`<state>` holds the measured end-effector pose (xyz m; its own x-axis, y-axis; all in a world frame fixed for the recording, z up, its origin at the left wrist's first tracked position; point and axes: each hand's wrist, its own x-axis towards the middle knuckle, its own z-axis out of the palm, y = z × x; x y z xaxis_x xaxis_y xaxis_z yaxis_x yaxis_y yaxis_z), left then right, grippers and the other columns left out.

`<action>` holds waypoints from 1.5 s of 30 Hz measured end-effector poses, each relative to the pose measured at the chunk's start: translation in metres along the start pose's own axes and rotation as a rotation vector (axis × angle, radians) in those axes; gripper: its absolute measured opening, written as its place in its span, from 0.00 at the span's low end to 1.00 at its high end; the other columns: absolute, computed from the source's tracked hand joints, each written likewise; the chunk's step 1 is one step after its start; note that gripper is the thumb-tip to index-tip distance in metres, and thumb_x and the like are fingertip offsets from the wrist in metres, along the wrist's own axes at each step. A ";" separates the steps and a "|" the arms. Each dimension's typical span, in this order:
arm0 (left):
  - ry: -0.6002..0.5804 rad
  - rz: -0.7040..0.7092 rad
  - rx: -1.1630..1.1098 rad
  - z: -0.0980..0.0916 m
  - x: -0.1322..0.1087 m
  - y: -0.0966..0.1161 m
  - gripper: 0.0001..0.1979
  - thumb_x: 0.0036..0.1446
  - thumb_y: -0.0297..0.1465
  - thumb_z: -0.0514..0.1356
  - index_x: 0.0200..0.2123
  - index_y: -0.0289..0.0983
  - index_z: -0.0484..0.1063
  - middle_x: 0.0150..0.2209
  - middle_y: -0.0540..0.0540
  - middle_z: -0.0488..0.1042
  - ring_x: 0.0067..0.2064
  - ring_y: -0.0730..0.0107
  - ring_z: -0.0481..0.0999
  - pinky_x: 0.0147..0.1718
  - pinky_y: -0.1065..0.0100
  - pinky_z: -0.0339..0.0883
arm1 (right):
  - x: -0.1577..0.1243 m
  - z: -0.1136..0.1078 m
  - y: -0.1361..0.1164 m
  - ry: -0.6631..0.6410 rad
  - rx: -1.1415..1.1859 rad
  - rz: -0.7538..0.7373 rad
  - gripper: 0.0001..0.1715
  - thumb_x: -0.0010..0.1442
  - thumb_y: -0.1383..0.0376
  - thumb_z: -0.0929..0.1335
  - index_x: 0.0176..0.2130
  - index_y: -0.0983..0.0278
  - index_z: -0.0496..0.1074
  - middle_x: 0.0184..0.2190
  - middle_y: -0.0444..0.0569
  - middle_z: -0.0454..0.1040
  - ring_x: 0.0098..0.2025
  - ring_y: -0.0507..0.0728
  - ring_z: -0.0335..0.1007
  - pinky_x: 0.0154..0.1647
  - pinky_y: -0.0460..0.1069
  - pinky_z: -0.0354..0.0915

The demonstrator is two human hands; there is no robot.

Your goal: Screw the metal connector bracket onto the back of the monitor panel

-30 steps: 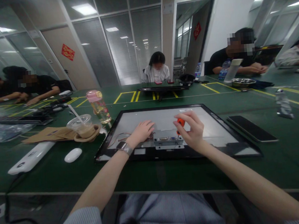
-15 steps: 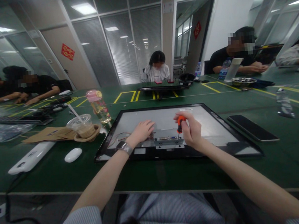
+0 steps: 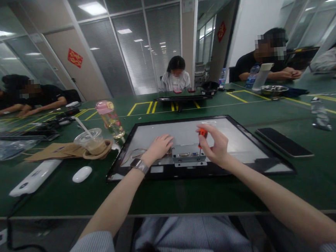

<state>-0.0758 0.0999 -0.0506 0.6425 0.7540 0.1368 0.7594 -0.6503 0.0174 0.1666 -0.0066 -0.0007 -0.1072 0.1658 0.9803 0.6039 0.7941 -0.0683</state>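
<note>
A monitor panel [image 3: 141, 135] with a black frame and pale metal back lies flat on the green table before me. Near its front edge sits a metal bracket [image 3: 188, 160] with video ports along its face. My right hand [image 3: 218, 143] grips an orange and black screwdriver [image 3: 202, 133], held upright with its shaft pointing down at the bracket's right side. Whether the tip meets a screw cannot be made out. Flat on the panel, left of the bracket, rests my left hand [image 3: 160, 146], its fingers stretched out. Thin cables [image 3: 134, 155] run beside my left wrist.
Left of the panel stand a pink-lidded bottle [image 3: 109, 119] and an iced-drink cup [image 3: 90, 141] in a carton holder. Nearer lie a white mouse [image 3: 82, 174] and a white power strip [image 3: 35, 178]. A black phone [image 3: 284, 142] lies at right. Several people sit around the table.
The fingers of my right hand have shifted and opened slightly around the screwdriver handle. My left hand stays in place on the panel.
</note>
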 end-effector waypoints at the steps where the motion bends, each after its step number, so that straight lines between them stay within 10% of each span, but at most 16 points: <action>1: 0.000 -0.003 -0.001 0.000 0.000 0.000 0.24 0.78 0.35 0.47 0.70 0.35 0.64 0.72 0.35 0.64 0.73 0.52 0.65 0.71 0.50 0.59 | 0.001 0.000 -0.001 0.004 0.003 -0.008 0.21 0.68 0.72 0.66 0.58 0.60 0.72 0.34 0.48 0.77 0.32 0.57 0.73 0.33 0.53 0.70; 45: -0.003 0.002 -0.021 0.000 0.000 -0.001 0.24 0.78 0.36 0.46 0.70 0.37 0.63 0.72 0.35 0.64 0.74 0.52 0.64 0.70 0.48 0.59 | -0.003 0.004 0.002 0.042 -0.002 -0.121 0.31 0.64 0.72 0.71 0.64 0.58 0.68 0.33 0.45 0.74 0.32 0.58 0.70 0.33 0.54 0.69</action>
<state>-0.0762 0.1004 -0.0509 0.6446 0.7526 0.1342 0.7556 -0.6540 0.0380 0.1647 -0.0032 -0.0048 -0.1464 0.0445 0.9882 0.5901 0.8057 0.0511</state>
